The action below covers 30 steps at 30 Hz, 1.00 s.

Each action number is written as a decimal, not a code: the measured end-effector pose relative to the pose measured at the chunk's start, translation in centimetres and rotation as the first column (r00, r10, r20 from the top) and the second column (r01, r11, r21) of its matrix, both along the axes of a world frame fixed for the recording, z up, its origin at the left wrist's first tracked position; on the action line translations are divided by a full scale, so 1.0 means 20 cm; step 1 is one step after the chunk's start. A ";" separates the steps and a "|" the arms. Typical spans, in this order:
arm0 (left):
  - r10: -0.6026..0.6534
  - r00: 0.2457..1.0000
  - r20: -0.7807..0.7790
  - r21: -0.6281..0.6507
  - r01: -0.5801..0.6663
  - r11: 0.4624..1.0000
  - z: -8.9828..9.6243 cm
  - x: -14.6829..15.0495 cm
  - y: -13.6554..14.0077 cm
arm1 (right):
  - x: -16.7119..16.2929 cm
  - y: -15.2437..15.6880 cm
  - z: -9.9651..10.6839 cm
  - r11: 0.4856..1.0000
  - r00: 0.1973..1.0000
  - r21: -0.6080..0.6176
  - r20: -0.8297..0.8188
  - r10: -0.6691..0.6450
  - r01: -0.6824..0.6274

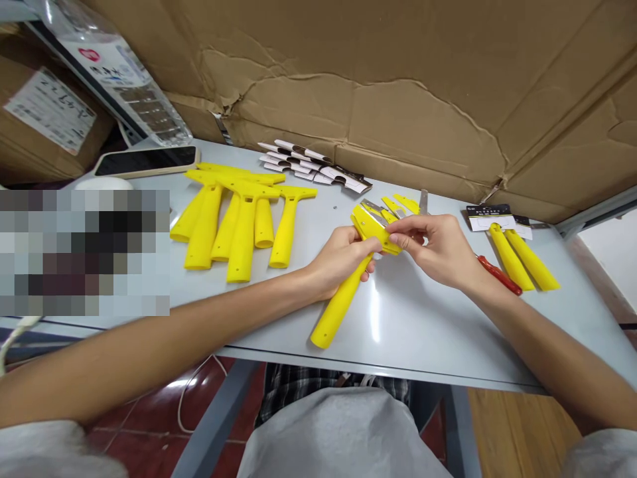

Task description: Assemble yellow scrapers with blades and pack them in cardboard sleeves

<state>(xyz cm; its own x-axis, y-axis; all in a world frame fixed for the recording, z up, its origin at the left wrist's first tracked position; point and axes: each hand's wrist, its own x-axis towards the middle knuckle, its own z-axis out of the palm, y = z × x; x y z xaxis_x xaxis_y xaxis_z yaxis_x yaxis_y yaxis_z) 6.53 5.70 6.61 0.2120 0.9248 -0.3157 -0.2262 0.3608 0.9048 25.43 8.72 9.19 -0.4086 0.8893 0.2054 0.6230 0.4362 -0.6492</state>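
My left hand (343, 262) is closed round the neck of a yellow scraper (336, 318), its handle slanting down toward the table's front edge. A metal blade shows along the scraper's wide head, which points away from me. My right hand (432, 249) pinches the right end of that head between thumb and fingers; whether a small part is also in the pinch is hidden. Just behind the head lie loose yellow pieces (405, 202) and metal blades (423, 201). To the left, several yellow scraper handles (243, 232) lie in an overlapping group.
At the back lies a pile of black-and-white card sleeves (313, 166). Two yellow scrapers with card sleeves (515, 259) and a red-handled tool (500, 274) are at right. A phone (149, 160), water bottle (124, 79) and carton (50, 113) stand left. Cardboard (398, 86) walls the back.
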 end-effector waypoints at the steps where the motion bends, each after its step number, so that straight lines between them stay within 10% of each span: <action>1: -0.002 1.000 0.004 -0.002 0.002 1.000 0.00 0.00 0.00 | 0.00 0.00 0.00 0.999 1.000 0.035 0.006 0.005 -0.005; 20: 0.036 0.997 -0.070 -0.044 -0.039 0.998 0.02 0.01 -0.01 | 0.01 0.02 0.01 0.967 1.000 0.254 -0.021 -0.011 0.016; 26: 0.028 0.998 -0.057 -0.032 -0.030 0.999 0.01 0.01 0.00 | 0.05 0.06 -0.01 0.993 0.996 -0.109 -0.063 -0.056 0.048; 30: 0.022 0.998 -0.063 -0.048 -0.025 0.999 0.02 0.01 -0.01 | 0.06 0.03 -0.05 0.900 0.985 -0.433 -0.168 -0.036 -0.041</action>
<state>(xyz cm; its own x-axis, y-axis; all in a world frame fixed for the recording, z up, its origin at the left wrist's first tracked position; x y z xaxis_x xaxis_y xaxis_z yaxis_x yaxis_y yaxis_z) 6.81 5.54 6.93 0.1691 0.9124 -0.3727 -0.1782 0.4002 0.8989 26.54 9.33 8.13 -0.4047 0.9045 -0.1346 0.4873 0.0888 -0.8687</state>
